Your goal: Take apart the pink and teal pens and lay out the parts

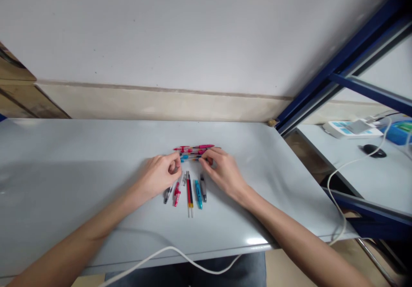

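Observation:
A row of pens (195, 151) with red, pink and blue parts lies crosswise on the grey table. At its near side a slim blue pen (189, 160) runs from the fingertips of my left hand (161, 173) to those of my right hand (222, 171). Both hands are closed in a pinch at its ends; the exact contact is partly hidden. Below them lie separate pen parts: a black-and-clear barrel (168, 194), a red barrel (177, 193), a blue barrel (198, 193) and a grey barrel (203, 189). Between these are red and black ink refills (189, 190) with yellowish ends.
A white cable (180, 252) hangs across the table's front edge. Behind the table (64, 149) rises a pale wall (161, 33). A blue metal frame (341, 68) stands at right, beyond it another table with a black mouse (374, 151) and a white device (337, 129).

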The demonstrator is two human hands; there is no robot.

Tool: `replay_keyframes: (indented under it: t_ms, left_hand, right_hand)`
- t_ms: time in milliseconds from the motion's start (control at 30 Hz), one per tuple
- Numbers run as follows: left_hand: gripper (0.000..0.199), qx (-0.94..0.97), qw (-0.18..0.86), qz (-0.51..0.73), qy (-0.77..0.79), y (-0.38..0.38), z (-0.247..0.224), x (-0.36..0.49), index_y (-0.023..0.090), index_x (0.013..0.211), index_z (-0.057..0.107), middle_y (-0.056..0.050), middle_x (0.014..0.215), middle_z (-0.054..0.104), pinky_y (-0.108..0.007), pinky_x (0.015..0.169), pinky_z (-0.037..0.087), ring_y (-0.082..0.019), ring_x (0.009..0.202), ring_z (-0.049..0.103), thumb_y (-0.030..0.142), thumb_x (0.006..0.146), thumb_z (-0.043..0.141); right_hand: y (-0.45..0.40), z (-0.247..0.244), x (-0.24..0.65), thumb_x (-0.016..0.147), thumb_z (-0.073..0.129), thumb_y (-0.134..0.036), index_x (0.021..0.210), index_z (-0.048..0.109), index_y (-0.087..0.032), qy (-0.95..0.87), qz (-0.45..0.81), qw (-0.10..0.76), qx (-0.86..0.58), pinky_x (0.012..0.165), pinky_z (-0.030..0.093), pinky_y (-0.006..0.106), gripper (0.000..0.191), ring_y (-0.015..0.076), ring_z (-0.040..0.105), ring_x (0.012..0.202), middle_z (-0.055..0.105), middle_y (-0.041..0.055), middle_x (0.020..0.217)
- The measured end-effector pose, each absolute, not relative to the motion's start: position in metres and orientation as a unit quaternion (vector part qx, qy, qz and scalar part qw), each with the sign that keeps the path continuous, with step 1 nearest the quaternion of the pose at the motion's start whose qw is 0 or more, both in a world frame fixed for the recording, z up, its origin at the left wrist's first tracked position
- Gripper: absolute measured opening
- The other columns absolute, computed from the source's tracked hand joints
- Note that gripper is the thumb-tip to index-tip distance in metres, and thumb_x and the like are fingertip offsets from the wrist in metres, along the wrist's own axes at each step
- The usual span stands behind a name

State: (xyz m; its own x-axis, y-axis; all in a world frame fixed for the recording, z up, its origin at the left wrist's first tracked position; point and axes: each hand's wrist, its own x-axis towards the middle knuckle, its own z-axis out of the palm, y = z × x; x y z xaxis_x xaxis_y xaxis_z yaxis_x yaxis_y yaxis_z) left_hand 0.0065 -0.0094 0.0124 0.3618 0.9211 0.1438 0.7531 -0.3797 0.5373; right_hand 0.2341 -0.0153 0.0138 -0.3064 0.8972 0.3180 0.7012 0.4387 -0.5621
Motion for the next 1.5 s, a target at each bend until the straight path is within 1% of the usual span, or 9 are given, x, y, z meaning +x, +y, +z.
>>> replay_keyframes:
  t_ms: [100,267,400,667,833,1000,1233,1400,1500]
  left_hand:
    - [0.012,0.806,0.207,0.201,0.517,-0.011,0.013,0.007,0.022,0.073,0.056,0.008,0.056,0.054,-0.023,0.054,0.032,-0.011,0.051,0.048,0.021,0.085,0.059]
    - [0.017,0.804,0.183,0.223,0.52,-0.014,0.012,0.01,0.023,0.081,0.058,0.007,0.057,0.051,-0.025,0.055,0.032,-0.011,0.051,0.043,0.027,0.097,0.053]
    - [0.015,0.833,0.15,0.312,0.432,-0.012,0.011,0.012,0.02,0.09,0.06,-0.001,0.083,0.063,-0.029,0.075,0.045,-0.016,0.078,0.058,0.02,0.099,0.049]
    - [0.027,0.872,0.012,0.309,0.38,-0.007,0.013,0.01,0.021,0.127,0.058,-0.01,0.122,0.061,-0.042,0.098,0.045,-0.025,0.114,0.056,0.016,0.1,0.052]
    - [0.021,0.872,-0.03,0.302,0.383,-0.006,0.017,0.008,0.019,0.109,0.066,-0.007,0.098,0.067,-0.038,0.083,0.045,-0.023,0.094,0.057,0.023,0.105,0.046]
    - [0.029,0.862,0.017,0.291,0.414,-0.006,0.012,0.009,0.018,0.086,0.063,-0.003,0.078,0.062,-0.033,0.073,0.042,-0.019,0.077,0.055,0.028,0.106,0.045]
    - [0.028,0.837,0.131,0.315,0.429,-0.006,0.011,0.01,0.02,0.086,0.061,0.0,0.08,0.062,-0.026,0.067,0.04,-0.015,0.072,0.056,0.026,0.106,0.044]
    - [0.029,0.838,0.123,0.316,0.427,-0.006,0.011,0.01,0.019,0.083,0.061,-0.001,0.086,0.062,-0.026,0.067,0.041,-0.014,0.074,0.058,0.026,0.106,0.044]
    - [0.027,0.835,0.119,0.306,0.442,-0.007,0.01,0.01,0.02,0.078,0.056,0.0,0.077,0.059,-0.026,0.062,0.039,-0.014,0.067,0.057,0.019,0.103,0.044]
  right_hand:
    - [-0.004,0.01,0.246,0.098,0.06,-0.021,0.094,0.065,-0.021,-0.811,0.119,0.289,-0.495,0.079,0.044,0.036,0.006,0.0247,0.053,0.092,0.063,0.0078,0.097]
    - [0.005,0.004,0.252,0.095,0.064,-0.015,0.093,0.064,-0.021,-0.832,0.114,0.269,-0.472,0.08,0.046,0.036,0.006,0.0245,0.05,0.092,0.059,0.0068,0.096]
    - [0.006,0.003,0.252,0.094,0.065,-0.013,0.094,0.065,-0.02,-0.85,0.081,0.258,-0.453,0.081,0.047,0.038,0.007,0.0249,0.049,0.092,0.059,0.0077,0.098]
    - [-0.001,0.011,0.244,0.098,0.06,-0.016,0.098,0.065,-0.02,-0.828,0.131,0.338,-0.428,0.086,0.047,0.039,0.007,0.0254,0.054,0.096,0.06,0.009,0.101]
    - [-0.008,0.019,0.235,0.104,0.054,-0.027,0.1,0.063,-0.021,-0.788,0.248,0.377,-0.42,0.082,0.045,0.035,0.012,0.0208,0.06,0.086,0.066,0.0046,0.093]
    - [-0.008,0.019,0.232,0.108,0.042,-0.028,0.086,0.065,-0.02,-0.812,0.217,0.34,-0.421,0.075,0.042,0.035,0.033,0.0213,0.053,0.075,0.064,0.0045,0.077]
    - [-0.008,0.017,0.232,0.102,0.056,-0.025,0.109,0.07,-0.023,-0.805,0.165,0.402,-0.404,0.087,0.045,0.041,0.015,0.0252,0.056,0.093,0.071,0.0073,0.1]
    - [-0.007,0.014,0.231,0.106,0.05,-0.029,0.099,0.071,-0.022,-0.813,0.151,0.387,-0.407,0.082,0.044,0.04,0.024,0.0246,0.054,0.085,0.07,0.0069,0.089]
    - [-0.008,0.014,0.23,0.104,0.053,-0.025,0.102,0.07,-0.021,-0.802,0.16,0.411,-0.402,0.088,0.045,0.04,0.017,0.0258,0.055,0.095,0.069,0.0084,0.098]
